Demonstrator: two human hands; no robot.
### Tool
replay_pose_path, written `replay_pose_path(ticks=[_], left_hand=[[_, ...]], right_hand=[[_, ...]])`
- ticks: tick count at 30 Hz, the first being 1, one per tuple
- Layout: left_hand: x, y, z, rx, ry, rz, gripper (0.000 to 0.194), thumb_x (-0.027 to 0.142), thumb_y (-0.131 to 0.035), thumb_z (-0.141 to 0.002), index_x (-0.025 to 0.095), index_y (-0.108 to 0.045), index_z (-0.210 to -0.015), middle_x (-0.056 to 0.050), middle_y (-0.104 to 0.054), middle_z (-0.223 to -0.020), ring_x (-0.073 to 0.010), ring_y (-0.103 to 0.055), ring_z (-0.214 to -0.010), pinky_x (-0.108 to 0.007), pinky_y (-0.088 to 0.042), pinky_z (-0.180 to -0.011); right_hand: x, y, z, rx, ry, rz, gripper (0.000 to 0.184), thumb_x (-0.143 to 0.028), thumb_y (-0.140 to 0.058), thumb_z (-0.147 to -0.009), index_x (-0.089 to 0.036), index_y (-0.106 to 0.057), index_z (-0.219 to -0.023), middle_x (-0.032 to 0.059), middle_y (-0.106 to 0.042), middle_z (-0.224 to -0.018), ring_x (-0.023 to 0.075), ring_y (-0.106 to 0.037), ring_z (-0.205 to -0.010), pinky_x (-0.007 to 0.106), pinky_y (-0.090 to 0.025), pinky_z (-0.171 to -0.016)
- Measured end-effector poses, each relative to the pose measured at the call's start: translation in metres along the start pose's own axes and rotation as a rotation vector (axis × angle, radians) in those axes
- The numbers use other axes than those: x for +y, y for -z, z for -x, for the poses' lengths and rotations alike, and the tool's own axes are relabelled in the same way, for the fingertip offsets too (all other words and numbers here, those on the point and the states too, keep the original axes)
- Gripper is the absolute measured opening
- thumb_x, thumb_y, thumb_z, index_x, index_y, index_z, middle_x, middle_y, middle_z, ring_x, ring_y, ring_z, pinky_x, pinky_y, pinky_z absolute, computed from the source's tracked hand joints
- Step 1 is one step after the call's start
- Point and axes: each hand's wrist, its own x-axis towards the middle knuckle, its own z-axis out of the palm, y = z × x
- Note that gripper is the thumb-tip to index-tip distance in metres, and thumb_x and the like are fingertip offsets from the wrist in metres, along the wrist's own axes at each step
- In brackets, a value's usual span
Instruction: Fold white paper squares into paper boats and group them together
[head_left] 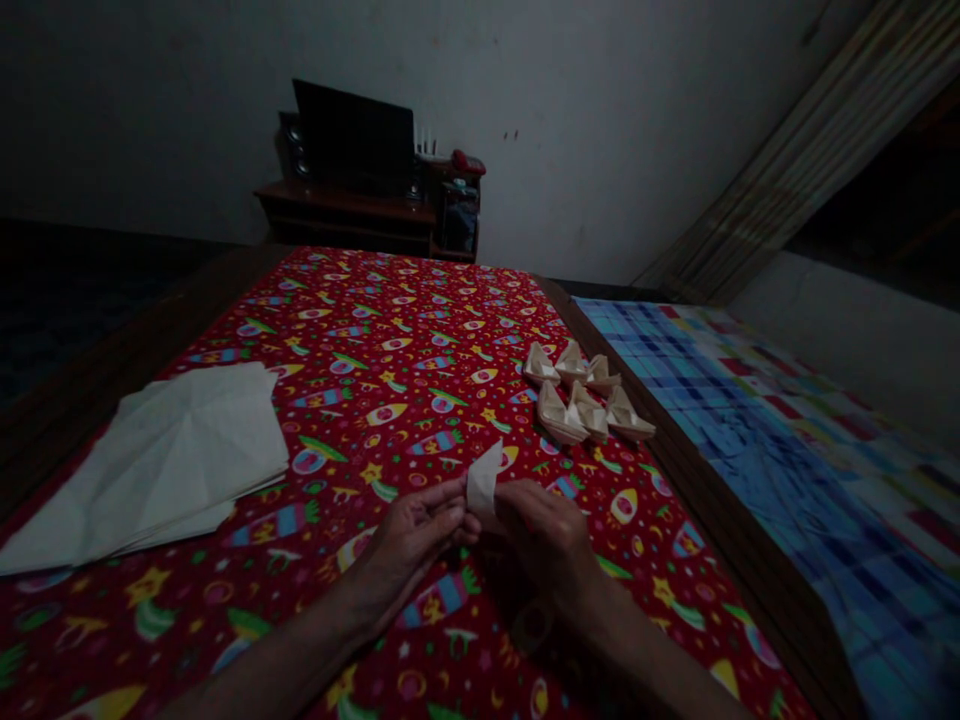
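Note:
A small folded piece of white paper (484,482) stands upright between my two hands, its pointed corner sticking up. My left hand (420,530) pinches its left side with thumb and fingers. On the other side, the curled fingers of my right hand (551,525) grip the paper; their tips are partly hidden. Beyond my right hand, several folded paper boats (559,415) sit in two rows on the red patterned cloth (405,350). Off to the left lies a loose stack of creased white paper sheets (187,450).
Dark wooden edges (720,540) border the cloth on both sides. A blue plaid cloth (675,370) covers the surface at the right. Against the far wall, a black monitor (352,135) and a red telephone (469,162) stand on a wooden desk (345,207). A curtain (795,150) hangs upper right.

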Motion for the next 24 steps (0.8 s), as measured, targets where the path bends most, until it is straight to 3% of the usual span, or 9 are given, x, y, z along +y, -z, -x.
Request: replay_pose_path(ticks=[7,15,19,22,24], left_hand=[[-0.002,0.008,-0.002,-0.016,-0.001,0.079,0.041,0.016,-0.073,-0.070,0.017,-0.065,-0.111,-0.007,-0.068,-0.089,-0.0099,-0.060,-0.076,-0.018,-0.049,-0.074],[0.003,0.002,0.001,0.002,-0.003,0.033,0.044,0.019,-0.073,-0.070,0.016,-0.064,-0.113,-0.009,-0.067,-0.099,-0.0113,-0.061,-0.078,-0.020,-0.049,-0.074],[0.003,0.004,0.001,0.020,-0.018,-0.010,0.043,0.021,-0.072,-0.071,0.015,-0.063,-0.113,-0.011,-0.066,-0.108,-0.0119,-0.062,-0.078,-0.020,-0.049,-0.072],[0.001,0.006,0.000,0.045,-0.020,-0.026,0.043,0.023,-0.074,-0.070,0.015,-0.064,-0.111,-0.011,-0.067,-0.105,-0.0122,-0.062,-0.076,-0.020,-0.049,-0.069],[0.000,0.008,-0.002,0.047,-0.028,-0.022,0.042,0.025,-0.075,-0.068,0.015,-0.065,-0.108,-0.010,-0.068,-0.101,-0.0129,-0.063,-0.076,-0.021,-0.050,-0.069]], right_hand=[[0.001,0.003,-0.002,-0.079,0.019,-0.049,0.019,-0.020,-0.046,-0.091,-0.019,-0.064,-0.092,0.0044,-0.064,-0.072,0.0118,-0.059,-0.059,0.020,-0.045,-0.053],[0.003,0.004,-0.004,0.002,-0.005,-0.113,0.017,-0.014,-0.050,-0.087,-0.018,-0.065,-0.094,0.0065,-0.069,-0.080,0.0140,-0.065,-0.069,0.021,-0.051,-0.059],[0.019,0.030,-0.018,0.097,-0.126,-0.020,0.016,-0.015,-0.054,-0.083,-0.020,-0.068,-0.087,0.0048,-0.071,-0.081,0.0155,-0.067,-0.072,0.023,-0.053,-0.065],[0.049,0.059,-0.030,0.162,-0.176,0.094,0.014,-0.019,-0.056,-0.083,-0.019,-0.069,-0.088,0.0060,-0.072,-0.084,0.0177,-0.068,-0.075,0.026,-0.053,-0.068],[0.074,0.078,-0.038,0.132,-0.149,0.174,0.016,-0.023,-0.056,-0.083,-0.017,-0.069,-0.091,0.0075,-0.071,-0.089,0.0186,-0.068,-0.078,0.026,-0.053,-0.066]])
